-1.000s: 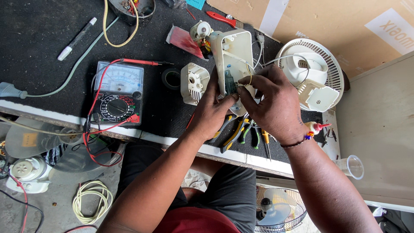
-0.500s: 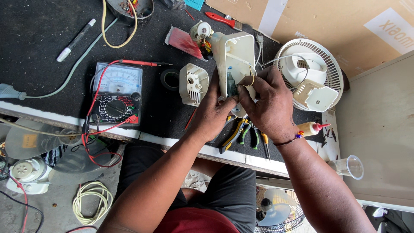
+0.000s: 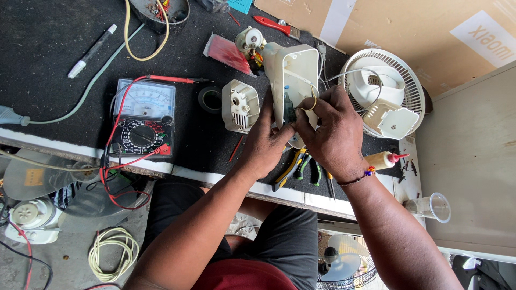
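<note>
Nearest the camera, both forearms reached up from the lap toward a cream plastic housing [image 3: 293, 72] that stood open-side-up on the black worktop [image 3: 43, 37]. At the housing's near end, the left hand [image 3: 267, 142] gripped its lower left edge, fingers pressed against the wall. Beside it, on the housing's near right, the right hand [image 3: 332, 131] pinched a thin yellow wire [image 3: 312, 102] that looped up out of the housing's open cavity; a beaded band sat on that wrist. Partly hidden under the two hands, nearer than the housing, lay pliers with yellow and green grips [image 3: 296, 166], and a small glue bottle with a red tip [image 3: 384, 159] rested to the near right of the housing.

Just left of the housing sat a smaller cream cover piece [image 3: 239, 106], with a roll of black tape [image 3: 209, 99] touching or nearly touching its left side. Farther left of the housing lay an analogue multimeter [image 3: 143, 118], its red leads trailing off the worktop's front edge. Right of the housing stood a white fan grille [image 3: 384, 91] with a cream part resting in it. Just beyond the housing's far left corner were a small motor [image 3: 250, 40] and a red flat packet [image 3: 227, 52]. Well to the far left of the housing lay a black marker pen [image 3: 92, 51].
</note>
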